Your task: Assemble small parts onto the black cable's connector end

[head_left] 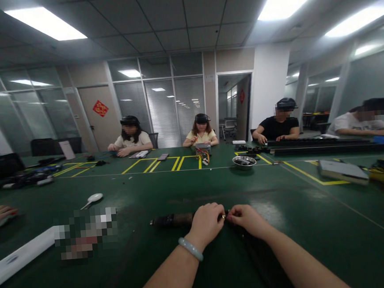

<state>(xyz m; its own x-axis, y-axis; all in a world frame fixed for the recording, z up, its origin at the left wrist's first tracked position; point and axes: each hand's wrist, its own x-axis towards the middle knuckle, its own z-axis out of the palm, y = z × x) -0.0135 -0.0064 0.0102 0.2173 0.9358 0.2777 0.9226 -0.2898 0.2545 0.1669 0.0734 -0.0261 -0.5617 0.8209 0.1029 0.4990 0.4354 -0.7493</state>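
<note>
A dark, slim cylindrical object (174, 221) with a brownish middle band lies on the green table. My left hand (207, 222) is closed round its right-hand part, and a pale green bangle (191, 249) circles that wrist. A tiny gold-coloured piece (223, 216) shows at the left fingertips. Close beside it, my right hand (247, 220) is pinched shut at the same end; what lies between its fingers is too small and dark to make out. Below the right hand, a long dark shape (259, 258) runs along the table towards me, partly hidden by the forearm.
A white spoon (95, 198) and a long white box-like object (24, 257) lie left. Another person's hand (1, 216) rests at the left edge. Ahead stands a metal bowl (244, 162) with dark parts. Several people sit across the table. A grey box (343, 172) lies right.
</note>
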